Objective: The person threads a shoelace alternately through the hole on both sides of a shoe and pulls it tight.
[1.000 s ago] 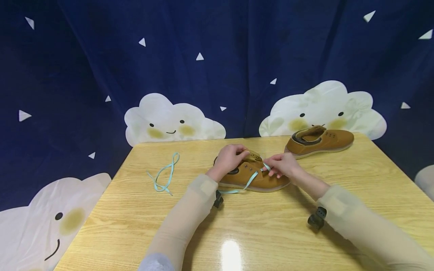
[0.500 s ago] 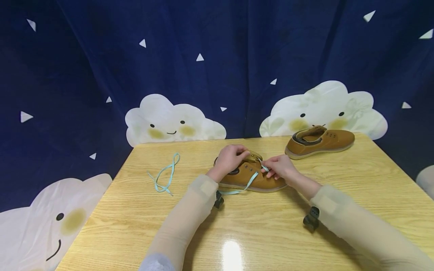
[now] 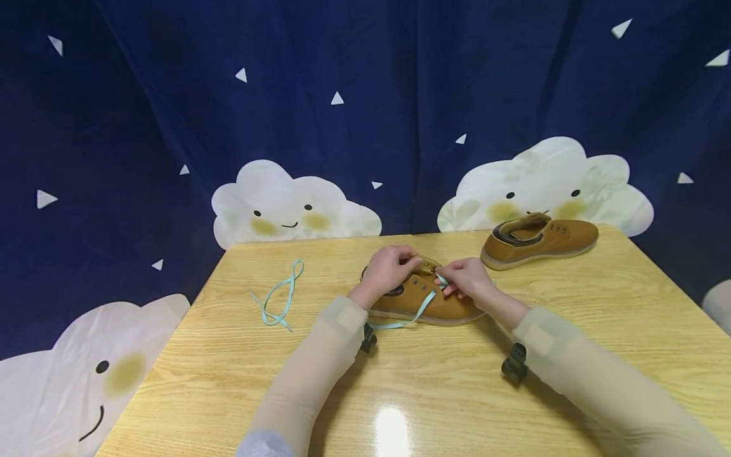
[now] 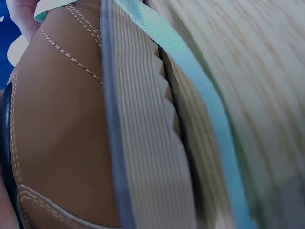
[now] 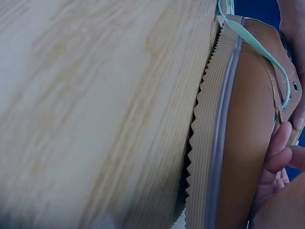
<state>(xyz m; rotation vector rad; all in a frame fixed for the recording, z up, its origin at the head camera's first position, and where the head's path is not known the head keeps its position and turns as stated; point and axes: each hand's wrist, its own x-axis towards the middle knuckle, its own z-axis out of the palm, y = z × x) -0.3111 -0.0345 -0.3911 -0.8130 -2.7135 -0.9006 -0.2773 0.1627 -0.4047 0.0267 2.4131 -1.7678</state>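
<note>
We see the right hand (image 3: pixel 466 279) has crept closer to the eyelets (image 3: pixel 423 287), fingertips closed on the lace (image 3: pixel 424 306); left hand (image 3: pixel 389 270) seems to pinch the tongue (image 3: pixel 427 264). Shoe (image 3: pixel 448 310) sits upright on the table (image 3: pixel 457 393); looks like close-in lace work now.

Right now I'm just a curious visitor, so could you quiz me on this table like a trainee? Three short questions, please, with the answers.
1. True or false: the far shoe shows no lace in it.

2. Choose one. The loose lace lying on the table, to the person's left of both shoes, is:
A. black
B. light blue
C. red

3. Which hand pinches a lace at the near shoe?

Key:
1. True.
2. B.
3. The right hand.
</note>
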